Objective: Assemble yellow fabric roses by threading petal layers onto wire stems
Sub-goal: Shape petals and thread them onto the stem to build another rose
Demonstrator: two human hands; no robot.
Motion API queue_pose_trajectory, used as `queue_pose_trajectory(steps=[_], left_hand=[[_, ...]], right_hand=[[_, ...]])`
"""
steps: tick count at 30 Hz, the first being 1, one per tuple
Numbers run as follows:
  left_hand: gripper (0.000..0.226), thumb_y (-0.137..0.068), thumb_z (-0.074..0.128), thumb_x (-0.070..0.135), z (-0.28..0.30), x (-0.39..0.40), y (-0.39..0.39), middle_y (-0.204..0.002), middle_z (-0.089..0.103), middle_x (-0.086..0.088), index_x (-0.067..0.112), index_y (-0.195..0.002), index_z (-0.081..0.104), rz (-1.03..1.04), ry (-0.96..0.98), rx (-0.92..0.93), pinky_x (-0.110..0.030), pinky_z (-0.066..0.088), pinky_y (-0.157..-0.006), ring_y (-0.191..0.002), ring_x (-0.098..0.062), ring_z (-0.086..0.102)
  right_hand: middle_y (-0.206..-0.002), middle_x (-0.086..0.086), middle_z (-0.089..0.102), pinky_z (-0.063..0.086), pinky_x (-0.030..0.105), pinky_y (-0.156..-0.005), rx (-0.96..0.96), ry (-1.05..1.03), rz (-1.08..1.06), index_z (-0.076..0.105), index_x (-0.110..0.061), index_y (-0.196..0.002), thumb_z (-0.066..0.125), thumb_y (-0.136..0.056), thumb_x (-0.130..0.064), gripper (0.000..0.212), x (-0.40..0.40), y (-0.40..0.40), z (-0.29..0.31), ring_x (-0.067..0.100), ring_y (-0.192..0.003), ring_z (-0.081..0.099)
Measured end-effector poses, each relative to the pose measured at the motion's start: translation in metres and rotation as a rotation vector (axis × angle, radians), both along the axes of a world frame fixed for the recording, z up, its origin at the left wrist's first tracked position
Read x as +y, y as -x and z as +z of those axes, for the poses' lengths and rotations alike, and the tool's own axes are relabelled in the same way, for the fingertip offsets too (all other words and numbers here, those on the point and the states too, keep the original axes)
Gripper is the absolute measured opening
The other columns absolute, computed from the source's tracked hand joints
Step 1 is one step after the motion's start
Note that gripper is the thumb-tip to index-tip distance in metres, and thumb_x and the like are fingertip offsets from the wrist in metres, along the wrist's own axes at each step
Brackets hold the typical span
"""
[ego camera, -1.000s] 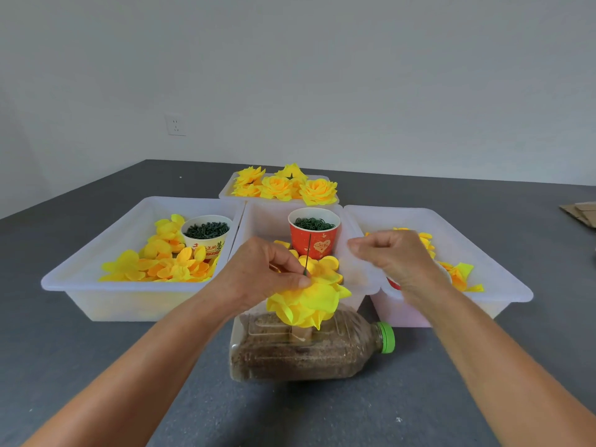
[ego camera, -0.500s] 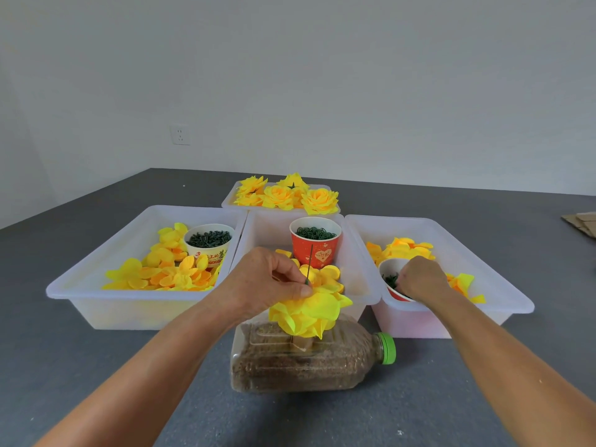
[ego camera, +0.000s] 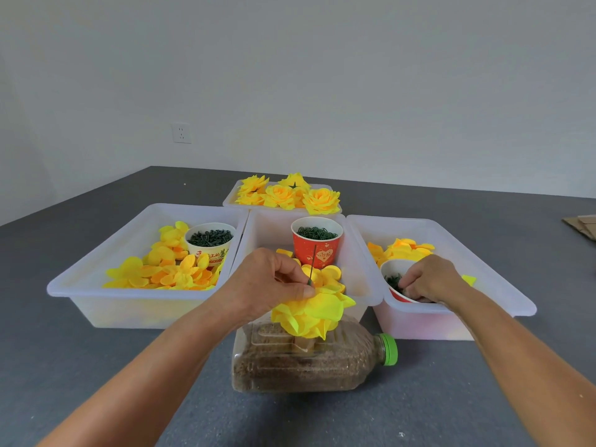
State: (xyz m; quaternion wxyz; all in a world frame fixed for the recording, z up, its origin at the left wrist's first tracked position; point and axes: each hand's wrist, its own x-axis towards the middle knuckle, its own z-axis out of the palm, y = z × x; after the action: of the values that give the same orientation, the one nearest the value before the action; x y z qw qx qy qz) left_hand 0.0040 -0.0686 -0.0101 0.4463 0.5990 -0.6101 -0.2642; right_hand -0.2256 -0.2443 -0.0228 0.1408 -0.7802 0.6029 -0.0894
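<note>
The grey bench (ego camera: 96, 366) fills the lower half of the frame under a pale wall. On it sit three white bins side by side: the left bin (ego camera: 96, 262) holds loose yellow petals (ego camera: 167, 272) and a white cup (ego camera: 211, 241) of dark green bits, the middle bin (ego camera: 267, 227) holds a red cup (ego camera: 317, 241) of green rings, and the right bin (ego camera: 451, 233) holds more petals and a tilted cup (ego camera: 395, 282). Behind them, centre frame, a smaller tray (ego camera: 230, 200) carries finished yellow roses (ego camera: 290, 195). Just below centre, a clear bottle (ego camera: 306, 366) of brown grain lies on its side, green cap pointing right. My left hand (ego camera: 267, 285) is over it, thumb and fingers pinching the thin wire stem (ego camera: 312, 266) that stands upright, with a bunch of yellow petal layers (ego camera: 311, 314) threaded on it right under my fingers. My right hand (ego camera: 429, 280) is at the right of the frame, fingers curled down into the tilted cup among the green pieces; I cannot tell whether they grip one yet
</note>
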Motion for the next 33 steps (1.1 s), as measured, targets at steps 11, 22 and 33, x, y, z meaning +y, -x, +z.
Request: queue_pose_trajectory(steps=[11, 22, 33], left_hand=[[0.003, -0.075, 0.075, 0.006, 0.002, 0.001, 0.001, -0.082, 0.071, -0.009, 0.004, -0.076, 0.073, 0.000, -0.008, -0.029, -0.037, 0.052, -0.079, -0.080, -0.020, 0.064], [0.005, -0.076, 0.074, 0.005, 0.007, -0.001, 0.003, -0.079, 0.071, -0.010, 0.009, -0.073, 0.073, -0.020, -0.027, -0.016, -0.030, 0.052, -0.072, -0.071, -0.011, 0.061], [0.006, -0.076, 0.074, 0.009, 0.015, 0.004, -0.005, -0.086, 0.073, -0.010, 0.013, -0.079, 0.074, -0.015, -0.034, 0.097, -0.025, 0.054, -0.076, -0.079, -0.015, 0.067]], right_hand=[[-0.080, 0.010, 0.062, 0.053, 0.023, -0.050, -0.851, -0.182, -0.137, 0.064, -0.006, -0.083, 0.061, -0.086, 0.003, 0.010, -0.011, 0.010, -0.003, 0.019, -0.065, 0.062], [-0.083, 0.008, 0.068, 0.054, 0.026, -0.062, -1.203, -0.208, -0.095, 0.070, -0.008, -0.086, 0.068, -0.078, 0.006, 0.016, 0.008, 0.003, 0.012, 0.018, -0.073, 0.065], [-0.058, 0.001, 0.067, 0.048, 0.015, -0.043, -1.495, -0.578, 0.175, 0.062, -0.008, -0.078, 0.064, -0.076, 0.000, 0.009, 0.071, -0.052, 0.058, 0.008, -0.049, 0.063]])
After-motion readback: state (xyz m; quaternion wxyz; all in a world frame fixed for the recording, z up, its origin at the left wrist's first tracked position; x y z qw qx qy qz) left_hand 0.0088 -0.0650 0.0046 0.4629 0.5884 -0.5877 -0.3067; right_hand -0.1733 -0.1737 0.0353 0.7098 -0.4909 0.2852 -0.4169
